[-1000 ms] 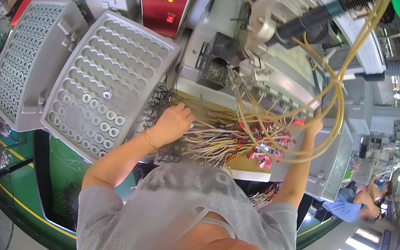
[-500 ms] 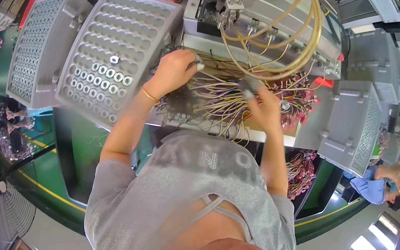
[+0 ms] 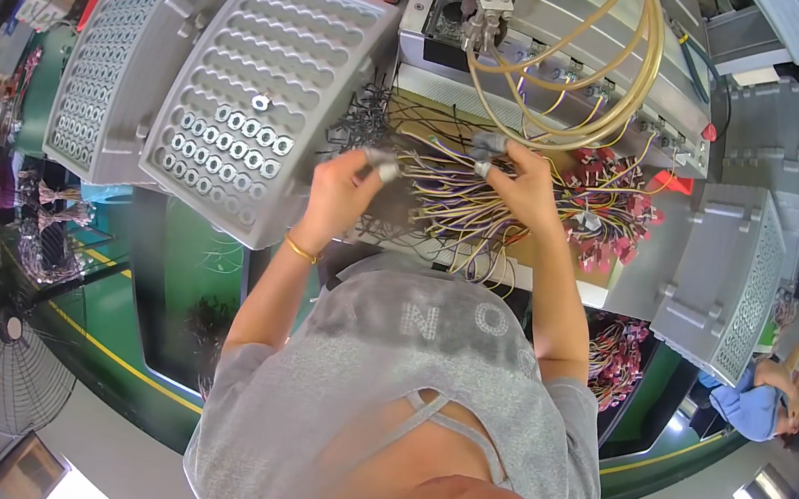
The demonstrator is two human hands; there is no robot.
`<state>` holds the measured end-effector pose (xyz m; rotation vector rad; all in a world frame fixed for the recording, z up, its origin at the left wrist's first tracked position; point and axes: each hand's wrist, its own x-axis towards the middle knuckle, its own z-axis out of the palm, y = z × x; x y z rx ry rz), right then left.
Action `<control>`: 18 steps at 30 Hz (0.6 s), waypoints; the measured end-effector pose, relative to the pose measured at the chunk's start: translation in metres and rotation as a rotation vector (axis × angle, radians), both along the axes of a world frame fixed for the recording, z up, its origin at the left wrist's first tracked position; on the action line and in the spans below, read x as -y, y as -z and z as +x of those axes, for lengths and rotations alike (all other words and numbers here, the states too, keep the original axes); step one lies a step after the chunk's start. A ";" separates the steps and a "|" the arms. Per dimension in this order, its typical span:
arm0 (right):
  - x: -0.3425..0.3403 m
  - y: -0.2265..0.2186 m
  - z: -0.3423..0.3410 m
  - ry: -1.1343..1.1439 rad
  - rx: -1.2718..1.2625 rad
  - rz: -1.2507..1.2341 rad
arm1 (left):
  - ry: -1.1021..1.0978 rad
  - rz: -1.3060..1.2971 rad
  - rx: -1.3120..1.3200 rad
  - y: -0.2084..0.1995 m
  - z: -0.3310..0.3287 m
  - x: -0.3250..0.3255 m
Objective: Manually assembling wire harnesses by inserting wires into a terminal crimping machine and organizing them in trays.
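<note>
A heap of thin wires, mostly yellow, white and dark, lies on the bench in front of me with pink-red ends on its right. My right hand, grey-white covers on its fingertips, closes thumb and fingers on a wire at the heap's upper edge. At the heap's left end is my left hand, its covered thumb and finger pressed nearly together. What they pinch, if anything, is too small to make out. A tangle of dark wire scraps lies just beyond my left hand.
A grey tray with rows of round pockets, partly filled with metal rings, stands at left beside another filled tray. Behind the wires is a machine with looped yellowish tubes. Grey crates stand at right. A person sits beyond.
My right hand has moved left and up among the wires, and my left hand has come down slightly toward the wires' left end. The whole view has shifted a little.
</note>
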<state>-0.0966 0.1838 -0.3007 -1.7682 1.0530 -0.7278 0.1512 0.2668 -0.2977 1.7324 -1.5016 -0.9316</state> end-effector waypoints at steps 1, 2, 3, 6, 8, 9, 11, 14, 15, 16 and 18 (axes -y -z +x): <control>0.000 0.000 -0.001 0.007 0.028 0.017 | -0.012 -0.112 -0.059 -0.006 -0.002 0.007; 0.000 0.000 -0.002 0.026 0.030 0.055 | -0.027 -0.189 -0.120 -0.011 -0.006 0.014; -0.001 -0.001 -0.002 0.018 0.054 0.050 | -0.050 -0.289 -0.182 -0.017 -0.011 0.020; -0.002 0.001 0.001 0.027 -0.003 0.124 | 0.092 -0.217 -0.217 -0.026 -0.030 0.033; -0.004 0.005 0.001 0.017 -0.042 -0.018 | 0.168 -0.362 -0.063 -0.027 -0.037 0.042; -0.004 0.009 -0.002 0.003 -0.053 -0.114 | 0.142 -0.477 -0.003 -0.027 -0.036 0.047; -0.001 0.020 -0.004 0.013 -0.119 -0.209 | 0.098 -0.653 0.132 -0.028 -0.030 0.053; 0.003 0.036 -0.008 0.014 -0.108 -0.307 | 0.029 -0.663 0.215 -0.031 -0.025 0.055; 0.004 0.039 -0.010 0.040 -0.128 -0.279 | -0.003 -0.712 0.245 -0.034 -0.024 0.056; 0.005 0.039 -0.009 0.041 -0.135 -0.277 | -0.034 -0.658 0.256 -0.036 -0.027 0.054; 0.005 0.034 -0.005 0.052 -0.129 -0.276 | 0.012 -0.681 0.233 -0.042 -0.029 0.056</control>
